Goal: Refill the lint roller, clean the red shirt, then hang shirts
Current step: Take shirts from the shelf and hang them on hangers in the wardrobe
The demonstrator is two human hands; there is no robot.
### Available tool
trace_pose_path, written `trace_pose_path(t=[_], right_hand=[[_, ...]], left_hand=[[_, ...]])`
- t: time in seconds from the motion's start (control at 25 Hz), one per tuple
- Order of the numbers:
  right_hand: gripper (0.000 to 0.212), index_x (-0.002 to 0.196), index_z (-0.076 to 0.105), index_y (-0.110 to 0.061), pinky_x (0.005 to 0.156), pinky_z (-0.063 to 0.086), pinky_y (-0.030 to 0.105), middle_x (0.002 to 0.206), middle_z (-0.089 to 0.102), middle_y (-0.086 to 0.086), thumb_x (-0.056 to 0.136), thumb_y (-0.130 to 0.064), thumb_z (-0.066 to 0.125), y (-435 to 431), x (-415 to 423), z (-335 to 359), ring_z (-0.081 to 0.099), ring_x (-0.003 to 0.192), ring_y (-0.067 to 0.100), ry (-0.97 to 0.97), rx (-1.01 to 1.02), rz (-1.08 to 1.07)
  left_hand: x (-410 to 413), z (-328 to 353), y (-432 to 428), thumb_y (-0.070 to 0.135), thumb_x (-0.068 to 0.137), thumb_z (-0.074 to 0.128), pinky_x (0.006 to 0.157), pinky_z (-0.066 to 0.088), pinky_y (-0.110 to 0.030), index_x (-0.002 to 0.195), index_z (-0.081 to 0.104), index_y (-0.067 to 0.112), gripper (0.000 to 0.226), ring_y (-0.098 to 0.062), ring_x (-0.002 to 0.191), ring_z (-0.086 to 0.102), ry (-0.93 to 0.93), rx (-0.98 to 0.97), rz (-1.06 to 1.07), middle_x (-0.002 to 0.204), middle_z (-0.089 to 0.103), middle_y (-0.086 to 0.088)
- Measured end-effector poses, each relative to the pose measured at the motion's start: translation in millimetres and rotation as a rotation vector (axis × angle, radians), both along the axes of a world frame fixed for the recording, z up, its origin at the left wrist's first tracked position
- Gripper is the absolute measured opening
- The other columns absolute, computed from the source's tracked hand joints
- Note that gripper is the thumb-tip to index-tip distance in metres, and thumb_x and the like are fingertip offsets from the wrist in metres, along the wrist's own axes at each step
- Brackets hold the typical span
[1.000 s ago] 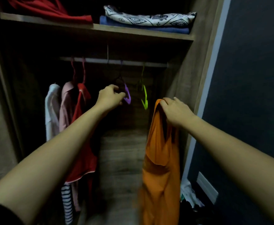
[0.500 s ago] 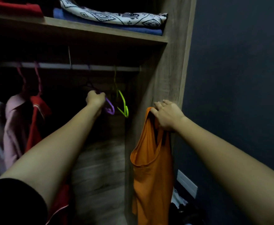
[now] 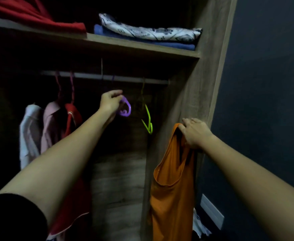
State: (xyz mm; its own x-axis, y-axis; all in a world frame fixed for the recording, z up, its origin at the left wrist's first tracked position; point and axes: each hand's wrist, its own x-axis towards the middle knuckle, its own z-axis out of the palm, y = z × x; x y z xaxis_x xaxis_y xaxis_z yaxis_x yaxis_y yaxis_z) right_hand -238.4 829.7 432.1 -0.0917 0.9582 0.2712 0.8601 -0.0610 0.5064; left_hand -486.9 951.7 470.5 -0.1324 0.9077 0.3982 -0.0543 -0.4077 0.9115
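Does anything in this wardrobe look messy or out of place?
Mostly tidy. The one odd spot is the crumpled pale cloth heaped low beside the wardrobe's right wall, not hung or folded. Otherwise, shirts hang on the rail, and the green hanger hangs empty.

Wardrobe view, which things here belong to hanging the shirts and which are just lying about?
In use: orange shirt in right hand; purple hanger in left hand; rail; red shirt.
Lying about: green hanger; folded cloths on shelf; white shirt; pink shirt.
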Motion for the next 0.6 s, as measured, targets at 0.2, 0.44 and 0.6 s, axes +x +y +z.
trace_pose_path(t=[0.2, 0.44, 0.6], right_hand=[[0.069, 0.147, 0.019, -0.010, 0.118, 0.012, 0.037, 0.156, 0.016, 0.020, 0.089, -0.035, 0.049, -7, -5, -5, 0.020, 0.143, 0.030, 0.121, -0.057, -0.023], [0.068, 0.146, 0.020, -0.010, 0.115, 0.020, 0.039, 0.156, 0.012, 0.018, 0.089, -0.025, 0.053, -34, -27, -17, 0.022, 0.141, 0.037, 0.271, -0.119, 0.015], [0.066, 0.145, 0.022, -0.008, 0.113, 0.026, 0.041, 0.155, 0.016, 0.019, 0.088, -0.022, 0.052, -49, -48, -27, 0.025, 0.138, 0.039, 0.304, -0.143, 0.068]], left_hand=[[-16, -3, -30, -0.009, 0.092, 0.041, 0.061, 0.051, -0.011, 0.119, 0.055, -0.003, 0.031, -0.009, 0.076, 0.058, 0.054, 0.027, -0.105, 0.083, 0.057, -0.003], [-45, -47, -114, 0.026, 0.069, 0.047, 0.074, 0.050, -0.032, 0.055, 0.073, 0.022, 0.029, -0.025, 0.074, 0.064, 0.153, 0.011, -0.059, 0.062, 0.070, 0.002], [-69, -63, -176, 0.028, 0.067, 0.077, 0.067, 0.048, -0.026, 0.063, 0.070, 0.013, 0.017, -0.022, 0.067, 0.060, 0.179, -0.046, -0.141, 0.060, 0.066, -0.008]])
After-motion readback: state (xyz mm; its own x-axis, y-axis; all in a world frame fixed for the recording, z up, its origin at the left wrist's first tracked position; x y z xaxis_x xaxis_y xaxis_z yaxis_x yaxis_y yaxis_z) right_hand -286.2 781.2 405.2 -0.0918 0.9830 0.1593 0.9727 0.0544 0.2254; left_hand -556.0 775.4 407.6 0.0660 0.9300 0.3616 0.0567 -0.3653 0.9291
